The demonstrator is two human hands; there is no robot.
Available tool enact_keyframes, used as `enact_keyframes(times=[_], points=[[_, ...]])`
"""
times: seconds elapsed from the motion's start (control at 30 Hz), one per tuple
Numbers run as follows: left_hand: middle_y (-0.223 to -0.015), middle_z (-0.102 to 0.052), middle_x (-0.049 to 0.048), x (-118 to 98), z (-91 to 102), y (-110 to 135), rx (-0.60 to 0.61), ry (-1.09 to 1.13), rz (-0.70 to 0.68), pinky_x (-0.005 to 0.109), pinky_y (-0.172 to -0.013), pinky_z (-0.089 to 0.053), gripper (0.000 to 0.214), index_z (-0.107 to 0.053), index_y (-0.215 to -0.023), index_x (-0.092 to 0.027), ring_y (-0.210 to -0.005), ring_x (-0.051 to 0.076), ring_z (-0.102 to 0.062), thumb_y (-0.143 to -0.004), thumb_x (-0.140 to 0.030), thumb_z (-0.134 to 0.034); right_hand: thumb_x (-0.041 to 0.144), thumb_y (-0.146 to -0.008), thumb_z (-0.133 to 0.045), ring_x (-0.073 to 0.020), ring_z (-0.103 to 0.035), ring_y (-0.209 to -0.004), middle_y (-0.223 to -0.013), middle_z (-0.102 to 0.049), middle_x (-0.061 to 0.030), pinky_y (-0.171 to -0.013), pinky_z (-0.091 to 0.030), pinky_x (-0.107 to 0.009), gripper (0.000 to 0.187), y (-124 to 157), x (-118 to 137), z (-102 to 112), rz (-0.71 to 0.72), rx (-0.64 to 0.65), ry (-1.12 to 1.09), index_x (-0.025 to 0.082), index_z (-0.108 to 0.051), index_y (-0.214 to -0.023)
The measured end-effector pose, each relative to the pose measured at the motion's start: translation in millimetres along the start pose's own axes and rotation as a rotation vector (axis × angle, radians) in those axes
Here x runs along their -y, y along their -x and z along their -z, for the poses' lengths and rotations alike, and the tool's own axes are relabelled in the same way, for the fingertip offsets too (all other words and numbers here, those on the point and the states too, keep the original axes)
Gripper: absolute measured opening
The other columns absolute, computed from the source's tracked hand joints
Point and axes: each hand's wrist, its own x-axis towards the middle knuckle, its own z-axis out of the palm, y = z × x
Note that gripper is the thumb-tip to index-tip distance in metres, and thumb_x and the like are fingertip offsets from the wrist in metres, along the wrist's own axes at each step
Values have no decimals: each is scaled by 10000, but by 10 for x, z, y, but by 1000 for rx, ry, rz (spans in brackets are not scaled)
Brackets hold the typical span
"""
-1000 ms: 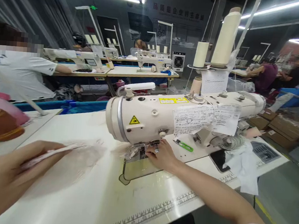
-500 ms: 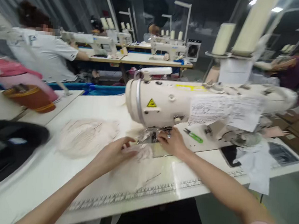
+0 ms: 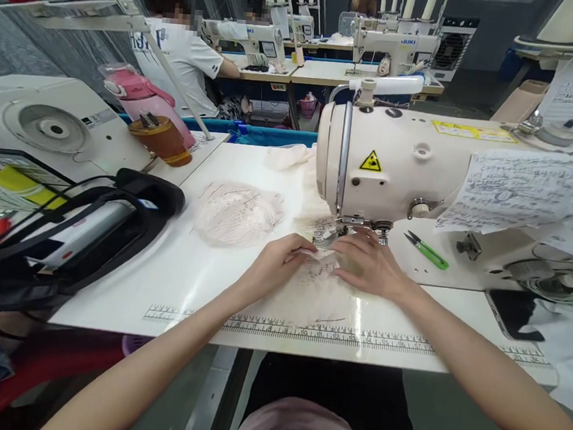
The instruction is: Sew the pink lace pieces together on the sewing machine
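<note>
A sheer pale pink piece of fabric (image 3: 318,281) lies at the front of the white sewing machine (image 3: 392,157), partly beneath its presser foot area. My left hand (image 3: 282,261) is closed, thumb and fingers pinching the fabric's left edge. On the other side my right hand (image 3: 372,263) rests over the cloth, fingers stretched toward the needle area and thumb apart from them. Its fingertips hide part of the presser foot (image 3: 356,224). Another sheer pink piece (image 3: 239,214) lies flat on the table, left of my left hand.
Green thread snips (image 3: 426,249) lie on the machine bed. A ruler strip (image 3: 326,332) runs along the table's front edge. Left are a black strapped device (image 3: 115,227), a brown cup (image 3: 160,138) and a pink bottle (image 3: 146,99). A phone (image 3: 513,315) lies right; a co-worker (image 3: 180,58) sits beyond.
The view has swung left and down, so the machine appears farther right. My hands have come closer together on the fabric, and my right hand has flattened over it.
</note>
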Motion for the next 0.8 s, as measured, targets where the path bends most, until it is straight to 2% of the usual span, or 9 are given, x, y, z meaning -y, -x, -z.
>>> enact_keyframes(times=[0.07, 0.13, 0.23, 0.37, 0.47, 0.53, 0.6, 0.7, 0.8], points=[[-815, -579, 22, -41, -36, -40, 21, 43, 21, 281, -658, -413, 197, -558, -814, -184, -747, 157, -539, -906, -302, -430, 493, -854, -590, -232, -577, -1097, -1214, -628, -60, -823, -475, -379, 486, -12, 26, 9, 10, 38, -33, 226, -486, -1247], [-661, -459, -15, -82, -63, -85, 60, 87, 62, 255, -551, -338, 311, -462, -698, -186, -602, 125, -439, -923, -397, -420, 541, -831, -602, -256, -594, -1062, -1152, -654, -77, -794, -480, -389, 529, -21, 46, 13, -40, 44, -56, 212, -489, -1229], [-581, -315, -47, -115, -88, -171, 183, 102, 125, 240, -479, -258, 396, -362, -648, -197, -506, 97, -317, -925, -479, -396, 455, -895, -544, -218, -643, -892, -917, -705, -41, -696, -477, -330, 363, -24, 53, 7, -183, -35, -110, 204, -523, -1156], [-583, -375, -39, -114, -108, -318, 234, -13, 132, 247, -469, -250, 332, -471, -712, -194, -501, 107, -355, -905, -462, -437, 301, -904, -533, -140, -634, -673, -736, -696, 40, -703, -459, -292, 149, -8, 8, -16, -277, -110, -120, 240, -574, -1034], [-613, -475, -18, -114, -121, -414, 209, -68, 111, 260, -491, -269, 248, -559, -818, -196, -528, 126, -419, -891, -412, -463, 303, -887, -547, -148, -643, -710, -820, -706, 14, -713, -452, -301, 129, 1, -22, -29, -259, -91, -30, 238, -610, -978], [-629, -517, -6, -119, -114, -461, 208, -91, 89, 267, -512, -293, 231, -585, -805, -200, -550, 135, -455, -882, -387, -473, 364, -871, -568, -176, -653, -791, -968, -704, -28, -726, -458, -319, 230, -2, -20, -27, -279, -63, 3, 231, -605, -1055], [-647, -557, 4, -129, -69, -492, 181, -123, 68, 272, -530, -321, 233, -608, -803, -206, -572, 144, -492, -881, -381, -475, 423, -841, -592, -203, -652, -842, -1067, -685, -56, -743, -467, -344, 359, -11, -8, -18, -319, -28, 11, 223, -579, -1139], [-714, -636, 19, -171, 114, -494, 71, -194, 60, 270, -546, -372, 235, -642, -875, -210, -629, 165, -568, -880, -393, -495, 383, -830, -583, -227, -642, -887, -1101, -672, -66, -757, -471, -373, 368, -22, 7, -6, -367, 14, 22, 219, -574, -1159], [-741, -667, 7, -276, 378, -415, -180, -328, 27, 264, -575, -403, 219, -653, -929, -212, -679, 166, -611, -893, -377, -514, 317, -853, -534, -219, -633, -840, -1028, -684, -64, -741, -465, -376, 312, -22, 2, -17, -391, 15, 22, 219, -587, -1145]])
